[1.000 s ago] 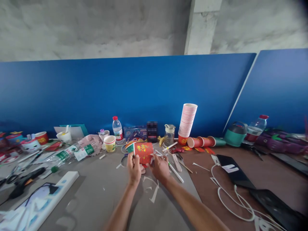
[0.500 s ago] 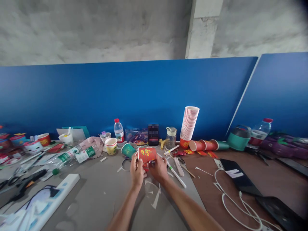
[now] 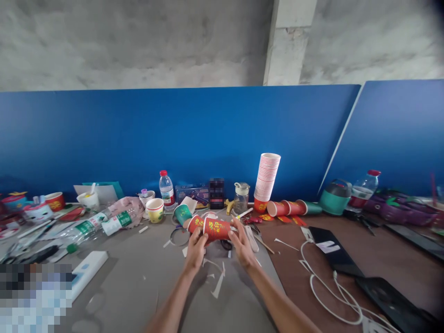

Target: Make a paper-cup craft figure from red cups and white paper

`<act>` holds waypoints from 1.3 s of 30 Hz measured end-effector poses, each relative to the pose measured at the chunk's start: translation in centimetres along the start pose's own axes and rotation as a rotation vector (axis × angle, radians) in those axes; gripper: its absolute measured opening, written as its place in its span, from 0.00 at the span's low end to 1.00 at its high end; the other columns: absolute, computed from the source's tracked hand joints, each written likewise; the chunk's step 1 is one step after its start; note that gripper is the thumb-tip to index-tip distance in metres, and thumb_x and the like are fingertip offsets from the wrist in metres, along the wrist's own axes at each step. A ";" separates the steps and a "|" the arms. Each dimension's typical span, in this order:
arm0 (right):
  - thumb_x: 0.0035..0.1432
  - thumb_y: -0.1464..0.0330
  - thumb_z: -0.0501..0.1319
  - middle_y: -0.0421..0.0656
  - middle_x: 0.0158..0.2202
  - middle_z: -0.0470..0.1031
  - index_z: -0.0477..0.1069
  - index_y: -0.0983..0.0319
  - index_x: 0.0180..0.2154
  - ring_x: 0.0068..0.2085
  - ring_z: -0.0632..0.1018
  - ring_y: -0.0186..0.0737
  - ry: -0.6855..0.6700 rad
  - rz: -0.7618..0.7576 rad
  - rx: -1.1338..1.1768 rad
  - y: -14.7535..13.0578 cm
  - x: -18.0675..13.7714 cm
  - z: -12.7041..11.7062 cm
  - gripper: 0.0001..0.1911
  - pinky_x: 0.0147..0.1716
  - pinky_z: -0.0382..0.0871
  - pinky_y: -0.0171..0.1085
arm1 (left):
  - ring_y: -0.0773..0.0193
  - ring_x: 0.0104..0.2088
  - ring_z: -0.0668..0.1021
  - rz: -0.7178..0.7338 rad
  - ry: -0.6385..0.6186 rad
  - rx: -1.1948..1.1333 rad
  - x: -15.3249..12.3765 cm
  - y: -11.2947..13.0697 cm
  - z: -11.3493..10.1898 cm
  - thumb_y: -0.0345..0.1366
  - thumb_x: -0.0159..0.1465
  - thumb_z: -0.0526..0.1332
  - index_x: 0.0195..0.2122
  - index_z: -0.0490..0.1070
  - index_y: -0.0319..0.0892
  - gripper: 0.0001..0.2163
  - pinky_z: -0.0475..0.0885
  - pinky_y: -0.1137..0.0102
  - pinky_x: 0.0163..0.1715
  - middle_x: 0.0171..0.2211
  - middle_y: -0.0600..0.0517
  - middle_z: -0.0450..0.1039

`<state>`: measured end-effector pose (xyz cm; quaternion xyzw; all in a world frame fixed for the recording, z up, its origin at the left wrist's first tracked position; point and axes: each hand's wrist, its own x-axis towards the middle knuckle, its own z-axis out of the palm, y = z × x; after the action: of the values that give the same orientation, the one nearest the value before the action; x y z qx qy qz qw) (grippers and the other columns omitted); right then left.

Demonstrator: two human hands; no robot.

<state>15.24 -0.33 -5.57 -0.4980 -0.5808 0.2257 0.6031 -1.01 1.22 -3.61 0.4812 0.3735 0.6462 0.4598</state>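
Two red paper cups with yellow lettering lie sideways, end to end, between my hands above the table. My left hand (image 3: 195, 249) has its fingers closed around the join of the left cup (image 3: 195, 223) and the right cup (image 3: 215, 229). At the other end, my right hand (image 3: 242, 244) grips the right cup with thumb and fingers. Just behind the left cup is a tilted green paper cup (image 3: 182, 214). A clear ring (image 3: 179, 237) rests close to my left hand. Under the right cup a dark looped object (image 3: 226, 245) is partly hidden.
White paper scraps (image 3: 218, 286) lie between my forearms. A tall cup stack (image 3: 267, 178) stands behind, beside a glass jar (image 3: 241, 198) and cups lying in a row (image 3: 291, 208). Plastic bottles (image 3: 118, 223) lie left. A phone (image 3: 335, 249) and white cable (image 3: 312, 277) are right.
My right hand has moved from under the cup to its right end, fingers opening wider around it. A second red cup now shows at the left. The view has shifted slightly right.
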 end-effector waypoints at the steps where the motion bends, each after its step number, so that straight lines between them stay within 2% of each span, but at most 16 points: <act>1: 0.61 0.57 0.50 0.48 0.52 0.71 0.59 0.56 0.59 0.48 0.75 0.45 -0.019 -0.004 0.007 0.0 -0.1 0.1 0.25 0.41 0.74 0.42 | 0.59 0.29 0.77 -0.038 -0.071 0.014 -0.1 0.1 0.0 0.38 0.51 0.65 0.32 0.75 0.41 0.09 0.73 0.67 0.30 0.28 0.51 0.76; 3: 0.60 0.56 0.52 0.48 0.52 0.71 0.62 0.57 0.56 0.49 0.75 0.45 -0.031 0.010 0.042 0.0 -0.1 0.2 0.25 0.43 0.73 0.42 | 0.59 0.32 0.78 -0.089 -0.176 0.046 -0.3 0.4 0.0 0.37 0.52 0.65 0.35 0.76 0.41 0.10 0.73 0.66 0.35 0.31 0.50 0.77; 7: 0.54 0.56 0.57 0.49 0.50 0.73 0.68 0.60 0.50 0.49 0.75 0.48 0.011 0.049 0.116 0.4 0.0 -0.1 0.24 0.46 0.71 0.44 | 0.57 0.33 0.78 -0.094 -0.248 0.081 -0.5 0.5 0.1 0.40 0.54 0.65 0.35 0.76 0.42 0.10 0.73 0.64 0.36 0.32 0.48 0.78; 9: 0.53 0.57 0.59 0.48 0.49 0.73 0.69 0.60 0.49 0.48 0.75 0.48 -0.016 0.054 0.136 0.5 -0.2 -0.4 0.23 0.46 0.71 0.45 | 0.54 0.37 0.78 -0.093 -0.302 0.082 -0.5 0.4 0.2 0.43 0.56 0.63 0.37 0.76 0.42 0.12 0.73 0.62 0.40 0.35 0.46 0.78; 12: 0.52 0.58 0.59 0.46 0.47 0.75 0.70 0.58 0.48 0.45 0.76 0.46 -0.066 0.035 0.135 0.4 -0.5 -0.7 0.22 0.44 0.71 0.43 | 0.52 0.41 0.78 -0.103 -0.374 0.119 -0.5 0.0 0.3 0.45 0.57 0.63 0.39 0.76 0.41 0.14 0.71 0.60 0.45 0.39 0.45 0.78; 14: 0.55 0.58 0.58 0.45 0.47 0.74 0.70 0.57 0.48 0.45 0.75 0.44 -0.010 0.000 0.118 0.2 -0.6 -0.9 0.20 0.44 0.71 0.41 | 0.52 0.42 0.78 -0.106 -0.381 0.118 -0.4 0.0 0.2 0.45 0.56 0.64 0.40 0.75 0.40 0.16 0.71 0.60 0.46 0.40 0.45 0.78; 16: 0.58 0.59 0.55 0.46 0.47 0.73 0.69 0.58 0.50 0.46 0.74 0.43 0.103 -0.031 0.095 0.2 -0.5 -1.1 0.20 0.44 0.70 0.41 | 0.53 0.42 0.78 -0.119 -0.330 0.040 -0.1 0.3 0.1 0.45 0.56 0.65 0.43 0.74 0.40 0.17 0.72 0.61 0.44 0.40 0.45 0.78; 19: 0.59 0.63 0.54 0.48 0.43 0.73 0.67 0.61 0.51 0.42 0.74 0.42 0.214 -0.087 -0.053 0.3 -0.2 -1.3 0.19 0.43 0.69 0.42 | 0.57 0.37 0.80 -0.134 -0.142 -0.164 0.8 1.4 -0.4 0.45 0.54 0.66 0.44 0.71 0.41 0.19 0.75 0.63 0.36 0.37 0.48 0.78; 21: 0.57 0.67 0.54 0.47 0.40 0.73 0.68 0.62 0.48 0.41 0.73 0.43 0.204 -0.158 -0.209 0.4 -0.1 -1.3 0.16 0.42 0.68 0.42 | 0.60 0.36 0.79 -0.023 0.040 -0.314 1.6 2.2 -0.8 0.43 0.52 0.68 0.40 0.72 0.42 0.17 0.76 0.62 0.38 0.36 0.50 0.77; 23: 0.56 0.71 0.53 0.47 0.39 0.72 0.70 0.62 0.45 0.41 0.72 0.43 0.154 -0.237 -0.328 0.3 -0.1 -1.2 0.15 0.42 0.67 0.42 | 0.63 0.35 0.79 0.050 0.170 -0.380 2.2 2.7 -1.3 0.42 0.50 0.69 0.36 0.71 0.42 0.15 0.76 0.62 0.38 0.34 0.52 0.76; 25: 0.56 0.73 0.52 0.47 0.39 0.72 0.70 0.62 0.44 0.42 0.72 0.43 0.103 -0.292 -0.416 0.1 -0.4 -0.9 0.15 0.43 0.66 0.41 | 0.64 0.32 0.78 0.074 0.237 -0.382 2.6 2.8 -1.5 0.42 0.49 0.69 0.34 0.71 0.41 0.15 0.76 0.64 0.35 0.32 0.53 0.76; 27: 0.56 0.74 0.52 0.47 0.39 0.73 0.70 0.62 0.44 0.42 0.72 0.43 0.075 -0.317 -0.501 -0.2 -0.6 -0.7 0.15 0.43 0.64 0.41 | 0.66 0.28 0.77 0.068 0.254 -0.350 2.5 2.7 -1.4 0.41 0.47 0.69 0.32 0.69 0.41 0.15 0.75 0.68 0.30 0.29 0.54 0.75; 30: 0.56 0.73 0.53 0.47 0.41 0.73 0.70 0.62 0.45 0.44 0.70 0.45 0.128 -0.296 -0.621 -0.2 -0.4 -1.1 0.15 0.46 0.61 0.42 | 0.67 0.25 0.76 0.016 0.178 -0.282 1.8 2.2 -0.9 0.43 0.49 0.68 0.34 0.69 0.42 0.15 0.73 0.72 0.25 0.28 0.54 0.75; 34: 0.55 0.71 0.53 0.49 0.43 0.73 0.69 0.63 0.47 0.46 0.69 0.49 0.339 -0.072 -0.776 0.9 0.8 -3.2 0.17 0.45 0.57 0.44 | 0.67 0.21 0.75 -0.145 -0.040 -0.087 0.6 1.3 -0.3 0.47 0.54 0.62 0.44 0.70 0.41 0.20 0.71 0.72 0.22 0.27 0.53 0.75; 36: 0.54 0.70 0.53 0.50 0.42 0.73 0.70 0.64 0.47 0.45 0.69 0.50 0.430 0.056 -0.816 1.5 1.4 -4.2 0.18 0.44 0.56 0.44 | 0.65 0.24 0.76 -0.176 -0.135 0.070 0.2 1.1 -0.3 0.47 0.56 0.60 0.44 0.71 0.40 0.19 0.72 0.71 0.24 0.28 0.52 0.75; 39: 0.53 0.71 0.54 0.49 0.41 0.74 0.70 0.64 0.46 0.44 0.70 0.50 0.475 0.154 -0.827 2.0 1.8 -5.0 0.19 0.44 0.55 0.43 | 0.60 0.34 0.78 -0.107 -0.279 0.311 -0.1 1.1 -0.2 0.44 0.57 0.59 0.40 0.72 0.39 0.15 0.73 0.68 0.34 0.32 0.50 0.76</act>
<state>20.86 0.36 -5.61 -0.7753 -0.4297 -0.1003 0.4519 -1.44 0.76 -2.70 0.6107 0.4263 0.4825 0.4611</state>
